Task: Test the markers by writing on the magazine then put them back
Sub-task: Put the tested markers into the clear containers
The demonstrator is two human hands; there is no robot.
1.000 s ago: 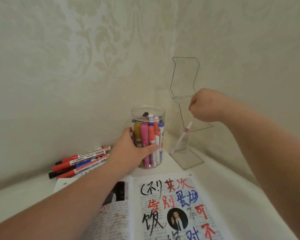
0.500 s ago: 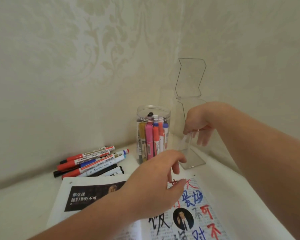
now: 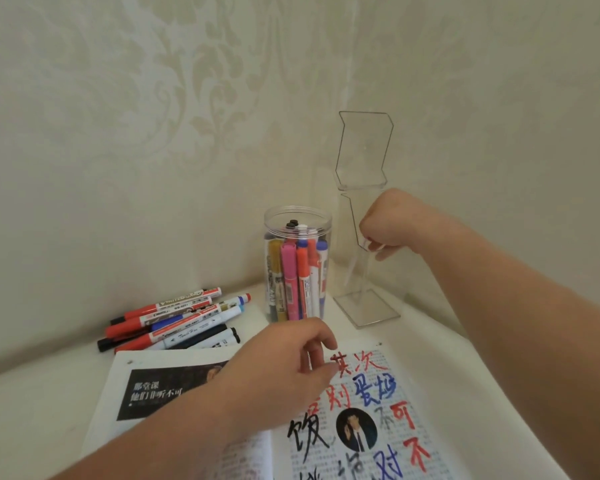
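An open magazine (image 3: 378, 393) lies at the front, its right page covered in red, blue and black handwriting. My left hand (image 3: 284, 372) is over the fold with its fingers loosely curled, holding nothing, fingertips at the top of the written page. A clear round jar (image 3: 297, 216) behind it is packed with upright markers (image 3: 288, 278). My right hand (image 3: 392, 220) is raised to the right of the jar, fingers curled round a white marker (image 3: 351, 271). That marker hangs down and is blurred behind a clear plastic stand.
Several loose red, blue and black markers (image 3: 174, 323) lie in a pile at the left, against the wall. A tall clear acrylic stand (image 3: 364, 147) occupies the corner on a square base. Patterned walls close in behind and to the right.
My left hand let go of the jar and came back and down over the magazine. My right hand dropped lower beside the stand, still holding the white marker.
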